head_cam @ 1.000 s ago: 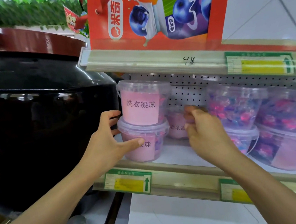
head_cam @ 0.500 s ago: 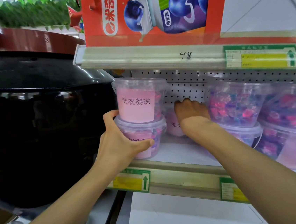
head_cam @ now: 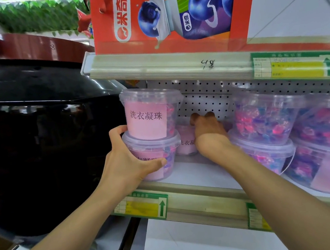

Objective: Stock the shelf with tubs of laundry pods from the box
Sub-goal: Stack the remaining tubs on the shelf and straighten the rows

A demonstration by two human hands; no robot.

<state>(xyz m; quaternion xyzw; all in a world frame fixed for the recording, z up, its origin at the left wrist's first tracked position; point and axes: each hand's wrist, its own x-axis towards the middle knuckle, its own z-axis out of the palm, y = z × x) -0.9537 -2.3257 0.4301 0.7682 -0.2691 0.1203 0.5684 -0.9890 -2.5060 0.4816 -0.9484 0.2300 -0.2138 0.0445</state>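
Note:
Two clear tubs of laundry pods with pink labels stand stacked at the left end of the shelf (head_cam: 202, 174). My left hand (head_cam: 127, 161) grips the lower tub (head_cam: 173, 154), thumb across its front; the upper tub (head_cam: 148, 114) rests on its lid. Deeper in, my right hand (head_cam: 207, 128) lies over the top of a third pink-labelled tub (head_cam: 186, 143) near the pegboard back; its fingertips are hidden. No box is in view.
More stacked tubs (head_cam: 265, 118) fill the shelf to the right. A large glossy black vessel (head_cam: 40, 148) with a red-brown lid crowds the left side. The upper shelf edge (head_cam: 164, 68) hangs low above the stack. A white surface (head_cam: 203, 243) lies below.
My left hand closed around the lower front tub. My right hand reached further back between the stacks onto the rear tub. The view shifted slightly closer.

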